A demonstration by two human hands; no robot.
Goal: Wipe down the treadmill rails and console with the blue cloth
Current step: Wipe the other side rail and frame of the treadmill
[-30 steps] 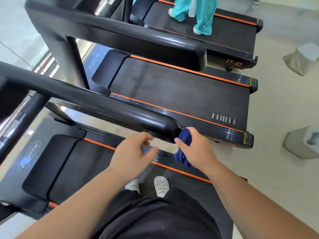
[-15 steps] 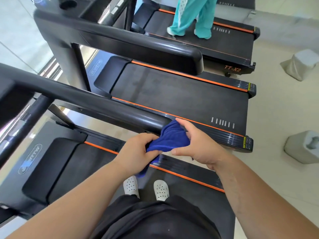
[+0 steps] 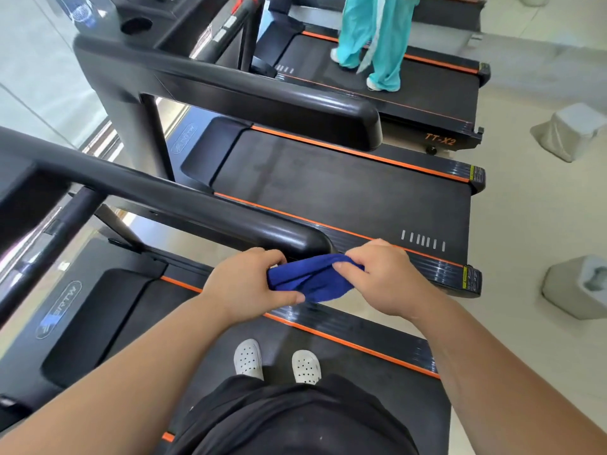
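left hand [image 3: 244, 285] joined, blue cloth [image 3: 308, 279] stretched

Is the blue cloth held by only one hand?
No, the left hand and the right hand each grip one end of the cloth.

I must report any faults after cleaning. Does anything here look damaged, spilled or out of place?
Nothing stands out. The left hand and the right hand hold the bunched blue cloth beside the end of the near rail. No spill or break shows on the treadmill decks or the floor.
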